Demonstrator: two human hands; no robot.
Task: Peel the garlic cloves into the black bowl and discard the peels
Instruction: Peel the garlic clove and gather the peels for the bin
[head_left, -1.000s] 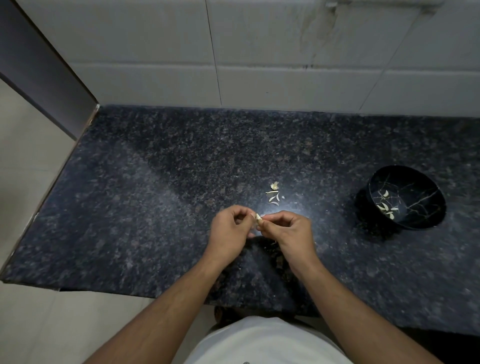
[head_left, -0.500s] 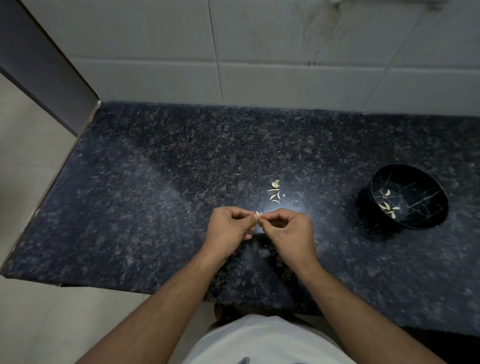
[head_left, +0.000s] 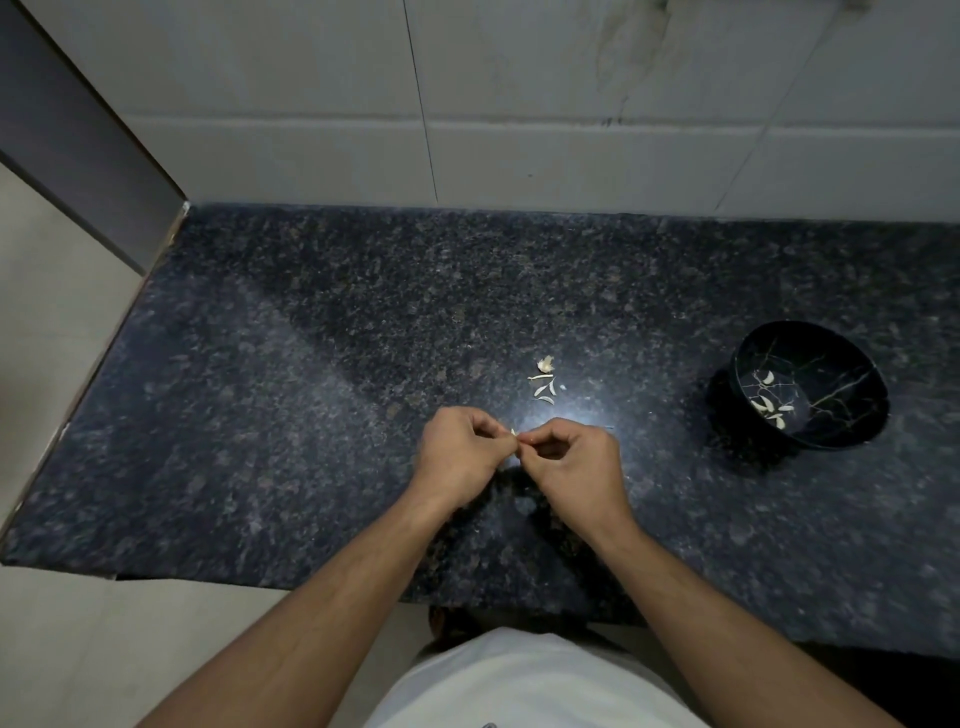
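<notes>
Head view: garlic clove mostly hidden

black bowl: pale veining | countertop: dark speckled granite | wall tiles: white | peeled cloves in bowl: cream

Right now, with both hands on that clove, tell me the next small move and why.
Probably pull the skin free: the left hand and right hand pinch one garlic clove between them, above the counter, away from the black bowl.
</notes>
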